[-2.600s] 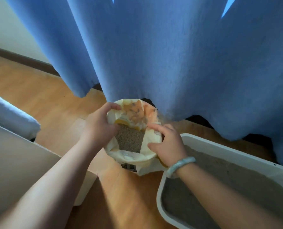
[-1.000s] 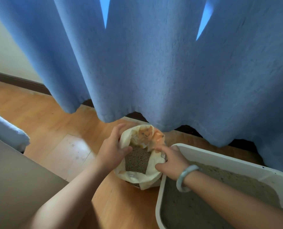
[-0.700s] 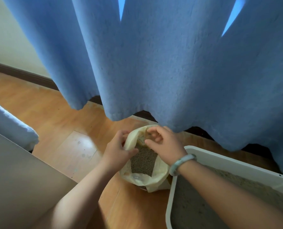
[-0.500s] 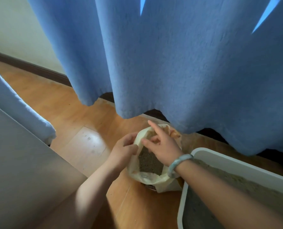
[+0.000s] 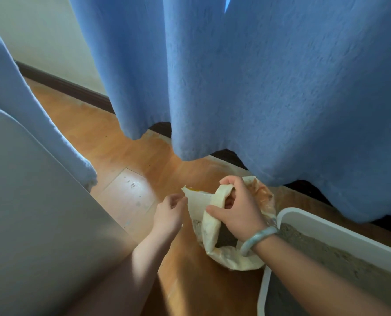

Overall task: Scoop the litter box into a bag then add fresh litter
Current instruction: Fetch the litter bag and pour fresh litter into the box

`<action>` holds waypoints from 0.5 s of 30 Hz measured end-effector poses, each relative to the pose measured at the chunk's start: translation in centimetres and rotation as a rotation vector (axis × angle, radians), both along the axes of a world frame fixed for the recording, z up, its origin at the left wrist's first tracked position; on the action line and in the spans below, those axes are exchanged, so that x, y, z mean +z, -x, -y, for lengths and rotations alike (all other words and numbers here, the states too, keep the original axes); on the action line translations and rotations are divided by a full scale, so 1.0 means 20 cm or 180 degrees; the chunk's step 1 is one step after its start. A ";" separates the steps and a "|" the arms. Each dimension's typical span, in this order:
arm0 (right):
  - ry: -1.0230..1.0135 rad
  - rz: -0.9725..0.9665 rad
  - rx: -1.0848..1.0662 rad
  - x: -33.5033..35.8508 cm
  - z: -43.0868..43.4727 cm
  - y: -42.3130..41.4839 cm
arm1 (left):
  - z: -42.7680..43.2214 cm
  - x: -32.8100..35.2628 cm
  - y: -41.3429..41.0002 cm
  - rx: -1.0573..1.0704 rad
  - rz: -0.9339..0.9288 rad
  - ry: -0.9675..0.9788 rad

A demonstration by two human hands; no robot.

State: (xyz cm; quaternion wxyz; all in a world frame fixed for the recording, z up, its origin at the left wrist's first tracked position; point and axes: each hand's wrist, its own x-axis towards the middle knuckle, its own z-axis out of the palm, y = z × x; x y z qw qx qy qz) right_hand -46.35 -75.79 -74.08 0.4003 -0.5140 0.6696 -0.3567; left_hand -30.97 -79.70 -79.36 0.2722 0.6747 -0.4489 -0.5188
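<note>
Right hand (image 5: 240, 214) now on upright bag (image 5: 209, 226)

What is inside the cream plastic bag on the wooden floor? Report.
Dark grey granular litter shows through the opening of the cream plastic bag. The right hand grips the folded-over top and covers most of the inside, so the fill level and anything else within are hidden.

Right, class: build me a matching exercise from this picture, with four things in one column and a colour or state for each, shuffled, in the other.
Things:
1 curtain
2 litter box
3 right hand
4 bracelet

Descriptions:
A grips the rim of the bag
B blue
C on the right wrist
D white, holds grey litter

Pairs: 1-B, 2-D, 3-A, 4-C
</note>
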 end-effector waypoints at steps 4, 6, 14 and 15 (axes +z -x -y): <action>0.0069 0.0190 0.0037 0.02 -0.07 0.09 | -0.01 -0.09 0.01 -0.0180 0.0256 0.0024; 0.0075 0.0190 0.0092 0.04 -0.10 0.12 | -0.01 -0.09 0.03 -0.0275 0.0142 0.0033; 0.0068 0.0000 0.0363 0.08 -0.13 0.11 | 0.07 -0.09 0.13 0.0302 -0.0838 -0.0586; 0.0092 -0.0016 0.0374 0.09 -0.13 0.11 | 0.07 -0.09 0.14 0.0419 -0.0911 -0.0570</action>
